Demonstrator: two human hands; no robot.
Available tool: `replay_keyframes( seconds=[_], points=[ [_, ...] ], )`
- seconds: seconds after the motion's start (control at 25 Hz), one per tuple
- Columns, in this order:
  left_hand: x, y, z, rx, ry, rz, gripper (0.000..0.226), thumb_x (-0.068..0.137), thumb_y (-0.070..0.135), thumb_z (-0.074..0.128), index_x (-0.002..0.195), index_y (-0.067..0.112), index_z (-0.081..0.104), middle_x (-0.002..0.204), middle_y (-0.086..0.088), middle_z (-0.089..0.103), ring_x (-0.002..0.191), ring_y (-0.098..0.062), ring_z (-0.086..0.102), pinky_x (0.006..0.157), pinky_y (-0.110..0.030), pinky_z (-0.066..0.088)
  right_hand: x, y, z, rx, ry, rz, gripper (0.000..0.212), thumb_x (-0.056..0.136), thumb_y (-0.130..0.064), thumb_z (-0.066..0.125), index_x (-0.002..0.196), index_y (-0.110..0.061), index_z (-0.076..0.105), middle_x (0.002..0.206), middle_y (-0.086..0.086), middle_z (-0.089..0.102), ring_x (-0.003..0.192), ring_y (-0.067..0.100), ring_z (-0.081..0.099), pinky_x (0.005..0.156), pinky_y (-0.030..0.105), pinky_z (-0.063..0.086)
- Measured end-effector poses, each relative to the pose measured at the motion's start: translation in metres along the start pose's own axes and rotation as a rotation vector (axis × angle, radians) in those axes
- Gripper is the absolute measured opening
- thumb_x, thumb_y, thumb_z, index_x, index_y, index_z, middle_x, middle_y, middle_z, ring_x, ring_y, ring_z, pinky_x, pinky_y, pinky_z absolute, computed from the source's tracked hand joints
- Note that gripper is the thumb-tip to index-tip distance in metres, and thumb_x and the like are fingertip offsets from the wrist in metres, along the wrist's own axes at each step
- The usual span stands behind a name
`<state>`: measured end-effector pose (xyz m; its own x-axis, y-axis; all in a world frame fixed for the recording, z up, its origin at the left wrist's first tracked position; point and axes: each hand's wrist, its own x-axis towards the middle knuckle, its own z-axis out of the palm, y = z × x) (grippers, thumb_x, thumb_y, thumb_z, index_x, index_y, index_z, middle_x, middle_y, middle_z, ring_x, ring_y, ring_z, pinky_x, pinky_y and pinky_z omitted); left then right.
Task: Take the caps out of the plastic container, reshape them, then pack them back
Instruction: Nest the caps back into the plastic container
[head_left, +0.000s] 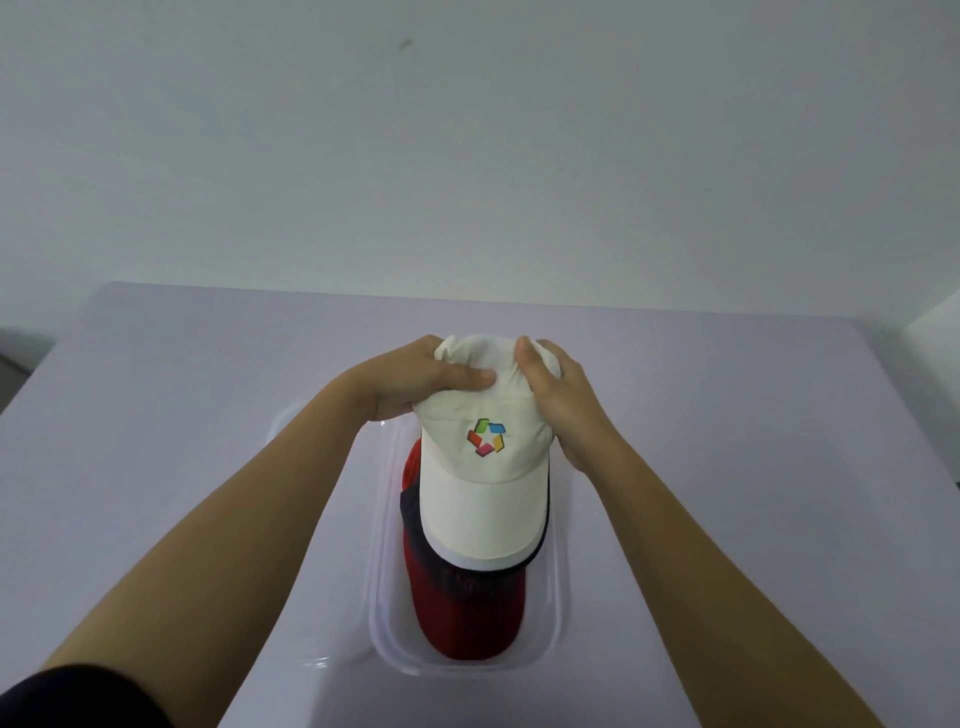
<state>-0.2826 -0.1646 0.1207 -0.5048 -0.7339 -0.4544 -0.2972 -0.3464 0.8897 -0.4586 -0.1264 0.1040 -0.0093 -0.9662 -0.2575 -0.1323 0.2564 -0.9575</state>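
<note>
a pale lilac surface (156, 415) fills the lower half of the view, meeting a plain white wall (467, 130) behind it. nearest the viewer, a black sleeve (47, 696) shows in the bottom left corner, and two bare forearms reach forward, one from each side. between them sits a clear plastic container (561, 597), long with rounded corners, its short end toward the viewer. a red cap (467, 613) lies lowest in it, brim toward the viewer. above it the edge of a dark cap (410, 512) peeks out. on top is a white cap (483, 483) with a multicoloured logo on its front, its brim also pointing toward the viewer. over the far end of the container, the left grip (415, 382) and the right grip (563, 405), both bare hands, are clenched on the white cap's crown from either side, thumbs on top, bunching the soft cloth into folds. it is not clear whether the white cap is lifted free or resting on the stack. beyond the hands the surface runs on to the wall.

what could go wrong from here: the caps are nested, so pulling the white one up may drag the dark cap along and spill it over the rim. the container looks light and nothing holds it down, so it may slide or lift too. squeezing the crown this hard may press in new creases, adding to the reshaping work.
</note>
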Motion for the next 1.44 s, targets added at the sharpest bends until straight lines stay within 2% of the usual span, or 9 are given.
replay_keyframes(
  seconds=[0.12,0.24,0.32,0.44,0.56,0.72,1.04,1.24,1.44],
  points=[
    [0.002,-0.004,-0.016,-0.007,0.055,0.0,0.018,0.086,0.017,0.066,0.101,0.007,0.069,0.096,-0.011,0.074,0.085,-0.025,0.072,0.071,-0.031,0.059,0.012,0.009,0.001,0.107,-0.081,0.05,0.059,0.081,-0.073,0.029,0.095,-0.022,0.054,0.111,0.004,0.059,0.109,0.021,0.057,0.1,0.043,0.045],
    [0.0,-0.003,-0.046,-0.06,0.183,0.044,0.023,0.082,0.018,0.07,0.103,0.008,0.068,0.097,-0.011,0.074,0.086,-0.025,0.071,0.072,-0.032,0.059,0.022,0.033,-0.007,0.108,-0.103,0.189,0.064,0.09,-0.065,0.015,0.121,-0.022,0.049,0.132,0.002,0.049,0.128,0.02,0.044,0.114,0.045,0.025],
    [-0.003,0.002,-0.069,-0.058,0.271,0.097,0.027,0.08,0.021,0.069,0.103,0.008,0.068,0.098,-0.011,0.073,0.088,-0.026,0.071,0.074,-0.034,0.059,0.017,0.052,-0.008,-0.171,-0.296,0.25,0.066,0.091,-0.06,0.035,0.141,-0.018,0.032,0.148,0.003,0.034,0.138,0.019,0.033,0.113,0.037,0.023],
    [0.0,0.01,-0.088,0.01,0.362,0.18,0.024,0.079,0.024,0.07,0.099,0.01,0.07,0.097,-0.01,0.074,0.088,-0.026,0.071,0.078,-0.037,0.058,0.019,0.066,0.003,-0.491,-0.513,0.346,0.103,0.075,-0.055,0.068,0.15,-0.023,0.005,0.16,0.001,0.009,0.144,0.022,0.018,0.112,0.039,0.024],
    [0.009,0.013,-0.093,0.017,0.406,0.251,0.015,0.086,0.021,0.066,0.097,0.013,0.071,0.095,-0.005,0.074,0.09,-0.024,0.071,0.077,-0.035,0.059,0.026,0.075,0.01,-0.631,-0.578,0.346,0.12,0.063,-0.048,0.082,0.149,-0.023,0.002,0.158,0.005,0.015,0.141,0.027,0.025,0.109,0.043,0.032],
    [0.022,0.012,-0.084,0.044,0.47,0.351,0.016,0.088,0.023,0.065,0.097,0.012,0.07,0.091,-0.003,0.072,0.088,-0.019,0.07,0.077,-0.032,0.057,0.014,0.077,0.009,-0.71,-0.573,0.176,0.102,0.058,-0.043,0.086,0.137,-0.027,0.023,0.134,0.0,0.047,0.118,0.02,0.049,0.097,0.036,0.046],
    [0.047,-0.012,-0.058,0.182,0.4,0.31,0.042,0.079,0.037,0.07,0.086,-0.004,0.065,0.082,-0.013,0.065,0.075,-0.02,0.062,0.069,-0.035,0.05,-0.032,0.073,0.002,-0.729,-0.515,-0.067,0.102,0.06,-0.053,0.08,0.137,-0.04,0.015,0.138,-0.008,0.041,0.124,0.015,0.045,0.105,0.039,0.041],
    [0.053,-0.06,-0.034,0.337,0.152,0.085,0.034,0.083,0.033,0.069,0.083,0.0,0.066,0.076,-0.01,0.065,0.068,-0.017,0.06,0.064,-0.032,0.048,-0.036,0.073,0.005,-0.723,-0.509,-0.154,0.103,0.061,-0.054,0.079,0.14,-0.037,0.014,0.141,-0.011,0.037,0.126,0.01,0.042,0.107,0.038,0.039],
    [0.051,-0.09,-0.027,0.138,0.096,-0.003,0.022,0.086,0.034,0.067,0.08,0.014,0.07,0.073,-0.002,0.067,0.069,-0.014,0.063,0.065,-0.025,0.049,-0.031,0.071,-0.004,-0.629,-0.504,-0.131,0.096,0.065,-0.058,0.075,0.141,-0.039,0.02,0.14,-0.016,0.029,0.131,0.002,0.03,0.11,0.029,0.03]
  ],
)
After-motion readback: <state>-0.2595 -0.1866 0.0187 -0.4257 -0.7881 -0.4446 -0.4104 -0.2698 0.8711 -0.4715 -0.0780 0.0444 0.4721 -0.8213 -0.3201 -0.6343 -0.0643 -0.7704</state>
